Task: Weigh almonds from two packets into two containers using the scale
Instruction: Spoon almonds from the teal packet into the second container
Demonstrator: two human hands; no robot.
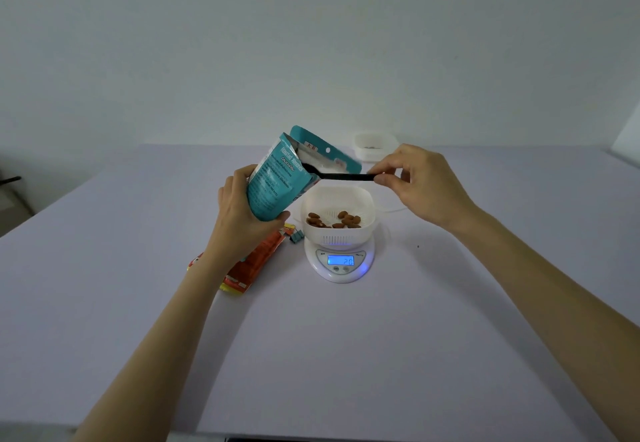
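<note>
White scale (339,261) sits nearest, its container (337,199) of almonds (334,220) just below the fingers. The left hand (242,206) wraps the tilted teal packet (277,182); the right hand (422,185) pinches the black spoon (346,176), its tip inside the packet's mouth. Tilted further, almonds could spill and overshoot the weight.

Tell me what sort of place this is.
Probably a plain room at home, set up for a small food-weighing job: a bare white wall, one plain lilac table, and a small digital kitchen scale carrying a white container of almonds.
</note>
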